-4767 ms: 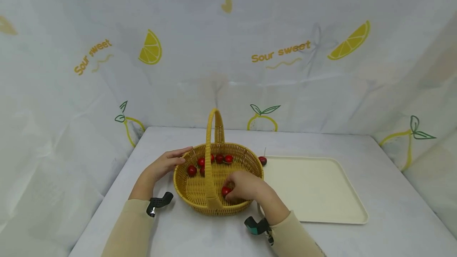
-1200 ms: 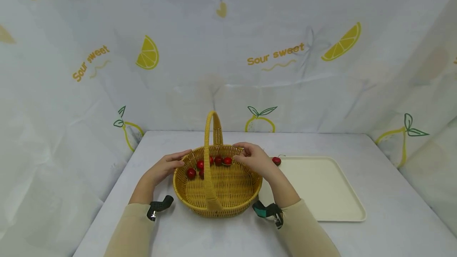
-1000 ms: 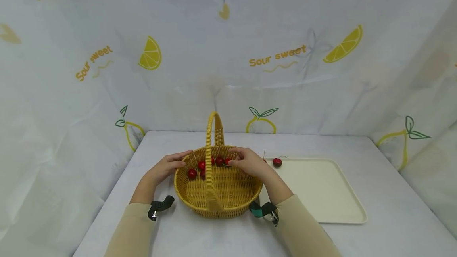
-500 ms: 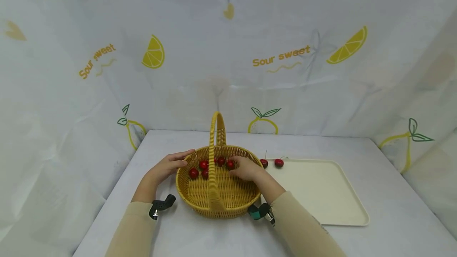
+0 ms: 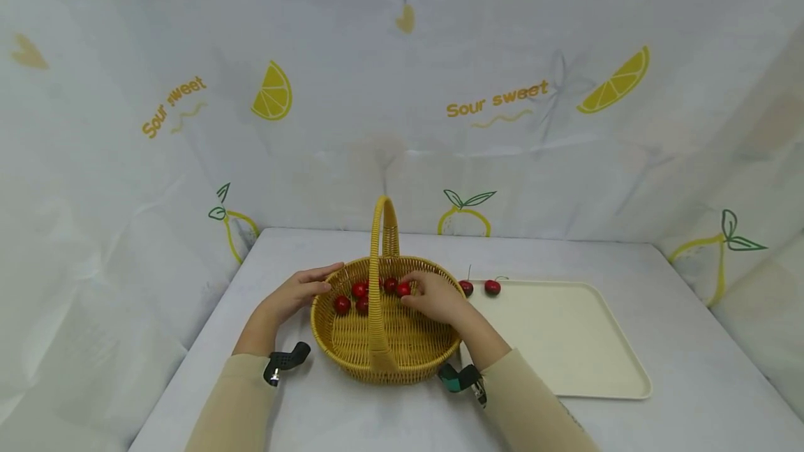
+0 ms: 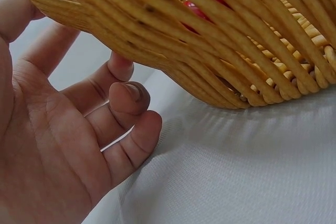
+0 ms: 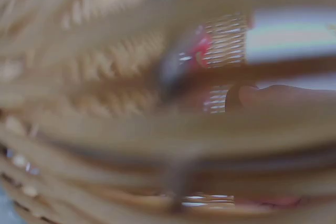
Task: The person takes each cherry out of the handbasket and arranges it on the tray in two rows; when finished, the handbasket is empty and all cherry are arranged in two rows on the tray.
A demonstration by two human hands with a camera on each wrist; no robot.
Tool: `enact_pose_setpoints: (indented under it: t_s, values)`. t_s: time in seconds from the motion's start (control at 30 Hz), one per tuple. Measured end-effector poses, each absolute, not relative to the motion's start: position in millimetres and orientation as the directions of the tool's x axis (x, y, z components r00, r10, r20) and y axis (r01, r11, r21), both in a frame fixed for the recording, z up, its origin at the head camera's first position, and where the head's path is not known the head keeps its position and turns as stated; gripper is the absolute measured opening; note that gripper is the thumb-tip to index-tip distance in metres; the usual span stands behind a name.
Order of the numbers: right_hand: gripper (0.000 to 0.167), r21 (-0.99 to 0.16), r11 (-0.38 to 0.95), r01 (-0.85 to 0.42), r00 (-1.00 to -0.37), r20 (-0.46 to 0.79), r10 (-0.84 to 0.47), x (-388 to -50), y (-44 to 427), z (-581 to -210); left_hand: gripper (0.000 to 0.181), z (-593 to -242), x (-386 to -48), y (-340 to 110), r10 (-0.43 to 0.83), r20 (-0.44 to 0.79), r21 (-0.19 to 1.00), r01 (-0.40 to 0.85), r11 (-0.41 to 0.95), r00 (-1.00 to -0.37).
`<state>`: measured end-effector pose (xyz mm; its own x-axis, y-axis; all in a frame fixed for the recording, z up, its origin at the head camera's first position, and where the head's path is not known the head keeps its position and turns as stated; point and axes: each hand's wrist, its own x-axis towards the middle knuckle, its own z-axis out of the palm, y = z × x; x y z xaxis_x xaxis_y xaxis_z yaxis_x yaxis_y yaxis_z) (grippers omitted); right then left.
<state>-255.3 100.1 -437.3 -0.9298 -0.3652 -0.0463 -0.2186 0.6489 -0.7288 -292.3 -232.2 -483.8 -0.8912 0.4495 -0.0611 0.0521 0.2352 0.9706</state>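
Observation:
A yellow wicker basket (image 5: 402, 375) with an upright handle (image 5: 377, 312) stands in the middle of the table. Along its left and far inside lie several cherries (image 5: 342, 305). My left hand (image 5: 292, 297) rests against the left rim; in the left wrist view its lower fingers (image 6: 128, 98) curl loosely, off the wicker. My right hand (image 5: 436, 298) reaches over the right rim into the basket, thumb and forefinger parted on either side of a red cherry (image 5: 403, 289). Blurred wicker hides most of that hand in the right wrist view, so contact is unclear.
To the right of the basket is a cream rectangular tray (image 5: 565, 340). One cherry (image 5: 493, 287) lies at its far left, beside a second cherry (image 5: 466, 288) close to the basket rim. A printed cloth (image 5: 408, 124) hangs behind the table.
A cherry that the right hand held in the basket earlier has gone; another now lies on the tray. My right hand has come back to the far-side cherry and shifted it slightly left.

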Motion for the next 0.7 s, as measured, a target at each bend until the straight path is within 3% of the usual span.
enact_pose_setpoints:
  t_s: [0.17,0.33,0.7]
  values:
    - [0.040,-0.815,0.538,-0.215,-0.938,0.018,-0.346,-237.9,114.9,-425.7,0.058,-484.5,-291.9,-232.0,0.449,-0.060,0.972,0.049,0.228,-0.891]
    - [0.041,-0.831,0.494,-0.255,-0.937,0.086,-0.339,-233.7,131.6,-411.5,0.059,-484.0,-296.2,-233.9,0.443,-0.052,0.973,0.054,0.223,-0.895]
    - [0.044,-0.814,0.517,-0.264,-0.954,0.140,-0.267,-234.6,174.4,-391.9,0.058,-490.3,-297.0,-233.9,0.453,-0.025,0.968,0.091,0.232,-0.891]
